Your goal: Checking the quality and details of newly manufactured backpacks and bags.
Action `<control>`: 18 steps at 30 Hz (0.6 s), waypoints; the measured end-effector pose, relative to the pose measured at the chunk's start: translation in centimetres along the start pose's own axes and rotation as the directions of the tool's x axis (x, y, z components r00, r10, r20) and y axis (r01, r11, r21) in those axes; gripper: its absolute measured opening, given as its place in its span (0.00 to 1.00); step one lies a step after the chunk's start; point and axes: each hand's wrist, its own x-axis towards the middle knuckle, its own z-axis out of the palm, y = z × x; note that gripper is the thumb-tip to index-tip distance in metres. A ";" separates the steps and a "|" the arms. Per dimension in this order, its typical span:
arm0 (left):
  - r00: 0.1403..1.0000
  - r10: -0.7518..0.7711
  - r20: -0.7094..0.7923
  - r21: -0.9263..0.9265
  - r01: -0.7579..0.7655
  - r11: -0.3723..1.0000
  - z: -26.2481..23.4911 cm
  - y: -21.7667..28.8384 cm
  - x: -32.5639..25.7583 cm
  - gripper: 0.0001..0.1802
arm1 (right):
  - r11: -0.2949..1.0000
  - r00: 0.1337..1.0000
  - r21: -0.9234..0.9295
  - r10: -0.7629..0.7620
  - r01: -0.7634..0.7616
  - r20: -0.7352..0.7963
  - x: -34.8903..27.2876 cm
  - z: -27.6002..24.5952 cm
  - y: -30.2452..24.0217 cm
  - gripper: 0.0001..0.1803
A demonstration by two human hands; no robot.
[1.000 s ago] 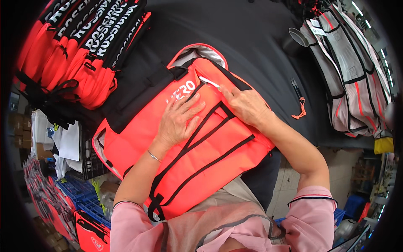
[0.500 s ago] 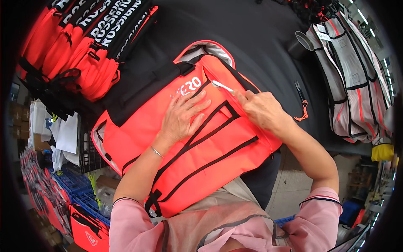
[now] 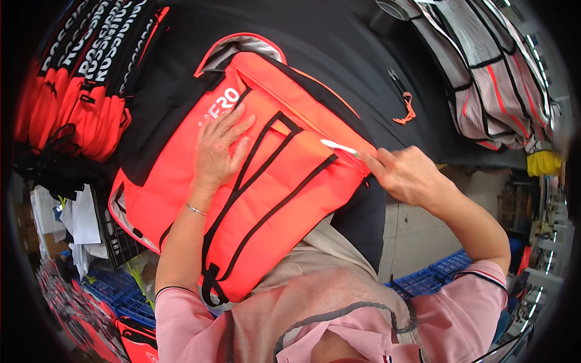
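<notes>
A bright orange-red bag [image 3: 272,199] with black trim lies tilted across the black-covered table and over my lap. My left hand [image 3: 221,151] rests flat on its front, fingers stretched out beside the white print. Closed round a slim white toothbrush [image 3: 339,146], my right hand [image 3: 402,172] is at the bag's right edge. The brush's head lies over the orange fabric, close to the end of a black trim strip. Most of its handle is hidden in my fingers.
Folded red-and-black bags [image 3: 91,91] are stacked at the far left. Grey mesh bags [image 3: 490,72] stand at the right, near a dark cup [image 3: 390,15]. Small thread snips [image 3: 399,91] with an orange cord lie on the black cloth [image 3: 339,48]. Blue crates [image 3: 433,275] sit below.
My right hand has drawn the toothbrush down and right along the bag's edge. My left hand stays flat on the bag. The whole view has shifted, so things appear further left.
</notes>
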 end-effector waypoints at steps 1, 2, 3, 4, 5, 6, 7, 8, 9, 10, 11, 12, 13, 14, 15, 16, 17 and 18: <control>1.000 0.008 0.008 -0.009 -0.008 1.000 0.0 0.0 -0.1 0.22 | 1.000 1.000 0.005 0.012 -0.012 0.006 -1.5 -0.8 -0.3 0.26; 1.000 0.001 0.005 -0.001 -0.001 1.000 -0.1 -0.1 -0.2 0.22 | 1.000 0.998 -0.011 0.009 -0.009 0.057 -2.9 -1.6 -0.6 0.26; 1.000 -0.004 -0.004 0.008 0.004 1.000 -0.2 0.0 -0.2 0.22 | 0.999 0.994 -0.032 0.007 -0.004 0.105 -4.0 -2.2 -0.8 0.26; 1.000 -0.003 -0.001 0.015 0.003 1.000 -0.4 0.0 -0.3 0.22 | 0.999 0.995 -0.050 0.008 -0.003 0.099 -4.7 -2.3 -1.0 0.26; 1.000 0.001 -0.003 0.018 -0.001 1.000 -0.6 0.1 -0.5 0.22 | 0.999 0.995 -0.051 0.011 -0.006 0.095 -4.5 -2.3 -1.2 0.26; 1.000 0.003 0.006 0.027 -0.003 1.000 -0.7 0.1 -0.5 0.22 | 0.999 0.997 -0.047 0.021 -0.017 0.072 -3.8 -2.1 -1.4 0.26; 1.000 0.007 0.011 0.036 -0.007 0.999 -0.5 0.1 -0.4 0.22 | 0.999 0.998 -0.046 0.032 -0.030 0.049 -2.8 -1.6 -1.4 0.26; 1.000 0.014 0.000 0.043 -0.014 0.999 -0.3 0.2 -0.2 0.22 | 0.997 0.997 -0.047 0.068 -0.067 0.021 -1.8 -0.5 -1.3 0.25; 1.000 0.005 -0.001 0.018 -0.005 1.000 -0.1 0.2 -0.3 0.22 | 0.995 0.996 -0.047 0.093 -0.093 0.002 -0.5 0.1 -1.6 0.23; 1.000 -0.001 -0.002 -0.007 0.001 1.000 0.0 0.3 -0.2 0.22 | 0.993 0.992 -0.047 0.108 -0.111 -0.072 0.7 1.4 -1.9 0.21; 1.000 0.007 -0.012 -0.001 -0.007 1.000 0.1 0.4 0.0 0.22 | 0.992 0.990 -0.056 0.111 -0.116 -0.082 2.1 2.6 -1.9 0.21; 1.000 0.020 -0.010 0.006 -0.020 1.000 0.2 0.5 0.2 0.22 | 0.991 0.979 -0.010 0.127 -0.131 -0.160 3.6 3.7 -1.6 0.22; 1.000 0.022 -0.006 0.019 -0.022 1.000 0.1 0.5 0.2 0.22 | 0.991 0.962 0.040 0.136 -0.130 -0.236 4.5 4.1 -1.5 0.23; 1.000 0.022 -0.012 0.026 -0.022 0.999 -0.1 0.6 0.1 0.21 | 0.991 0.961 0.037 0.133 -0.128 -0.242 4.5 4.0 -1.5 0.23; 1.000 0.023 -0.013 0.031 -0.023 0.999 -0.2 0.5 0.0 0.21 | 0.994 0.968 0.021 0.110 -0.108 -0.226 4.5 3.9 -1.4 0.23; 1.000 0.014 -0.010 0.012 -0.014 1.000 -0.2 0.4 -0.1 0.21 | 0.996 0.974 0.004 0.090 -0.091 -0.207 4.4 3.6 -1.3 0.24; 1.000 0.006 -0.006 -0.009 -0.006 1.000 -0.1 0.3 -0.2 0.21 | 0.996 0.990 0.002 0.091 -0.091 -0.111 3.1 2.8 -1.2 0.24; 1.000 -0.004 -0.012 0.005 0.004 1.000 -0.4 0.2 -0.6 0.21 | 0.998 0.997 0.002 0.069 -0.069 -0.018 1.6 1.5 -1.1 0.24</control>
